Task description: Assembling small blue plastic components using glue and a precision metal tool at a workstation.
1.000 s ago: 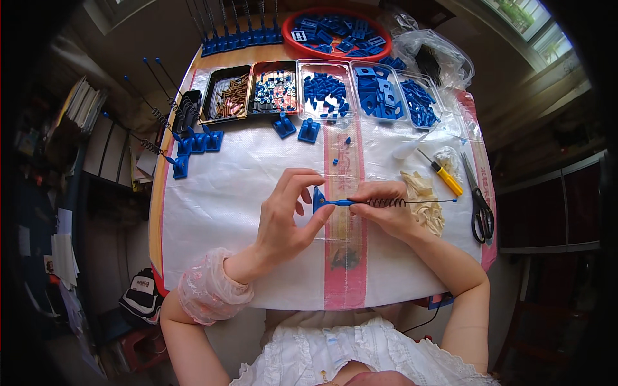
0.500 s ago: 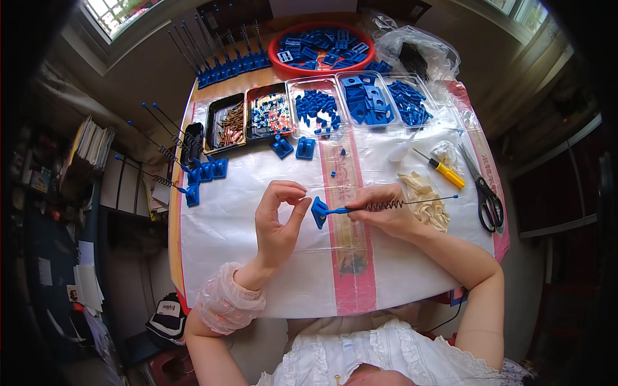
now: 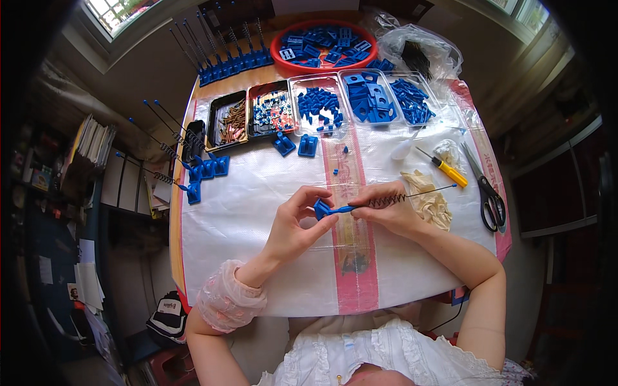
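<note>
Over the middle of the table my right hand (image 3: 389, 209) is closed around a dark coil spring, part of a blue plastic-based piece (image 3: 341, 210). A thin wire with a small blue tip runs out of the spring to the right. My left hand (image 3: 296, 225) has its thumb and fingers closed about the piece's blue base at the other end, partly covering it. Two blue bases (image 3: 307, 146) stand beyond my hands, and small blue bits (image 3: 346, 150) lie near them. At the left are several finished-looking wire-and-spring pieces (image 3: 206, 170).
Along the back stand trays of brown screws (image 3: 232, 122), small nuts (image 3: 271, 114) and blue parts (image 3: 370, 96). Behind them is a red basin (image 3: 277, 55). At right lie a yellow-handled screwdriver (image 3: 452, 174), black-handled scissors (image 3: 492, 209) and cream gloves (image 3: 430, 202).
My left hand has moved right onto the blue base, its thumb and fingers now around it. My right hand keeps its hold on the spring; the wire end has tilted up slightly.
</note>
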Tool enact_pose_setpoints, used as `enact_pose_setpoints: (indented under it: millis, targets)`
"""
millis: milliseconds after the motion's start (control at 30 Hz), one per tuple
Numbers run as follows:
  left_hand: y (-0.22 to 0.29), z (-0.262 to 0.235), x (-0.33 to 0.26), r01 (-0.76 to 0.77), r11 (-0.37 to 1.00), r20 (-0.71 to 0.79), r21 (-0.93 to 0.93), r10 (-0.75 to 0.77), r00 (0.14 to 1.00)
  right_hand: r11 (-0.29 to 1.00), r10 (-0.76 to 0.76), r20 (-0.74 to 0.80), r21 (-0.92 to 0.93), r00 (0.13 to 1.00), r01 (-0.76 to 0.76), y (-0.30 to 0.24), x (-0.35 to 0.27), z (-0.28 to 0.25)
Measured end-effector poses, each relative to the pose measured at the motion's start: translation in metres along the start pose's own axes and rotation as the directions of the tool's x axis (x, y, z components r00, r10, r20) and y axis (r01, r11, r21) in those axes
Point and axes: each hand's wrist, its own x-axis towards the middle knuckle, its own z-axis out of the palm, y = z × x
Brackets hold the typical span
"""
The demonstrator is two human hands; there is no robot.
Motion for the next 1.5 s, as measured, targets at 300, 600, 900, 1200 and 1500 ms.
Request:
enact_pose_setpoints:
  millis: [300,600,900,1200,1500]
  targets:
    - [0.007,0.002,0.001,-0.109,0.979,-0.035,0.17,0.117,0.993,1.0,0.027,0.019,-0.014,0.999,-0.027,0.0,0.001,-0.003]
    - [0.012,0.002,0.001,-0.18,0.953,-0.03,0.242,0.193,0.981,1.0,0.002,0.025,0.02,1.0,-0.003,-0.001,0.001,-0.002]
    - [0.012,0.002,-0.003,0.082,0.996,-0.04,0.018,-0.082,0.996,0.997,0.055,0.008,-0.057,0.998,-0.054,-0.003,0.001,-0.002]
    - [0.023,0.007,0.001,-0.272,0.814,0.036,0.513,0.297,0.954,0.995,0.062,-0.037,-0.076,0.997,-0.064,0.001,0.0,0.001]
    - [0.016,0.007,0.0,-0.281,0.764,0.076,0.581,0.292,0.953,0.996,0.07,0.006,-0.063,0.998,-0.069,-0.001,0.0,0.005]
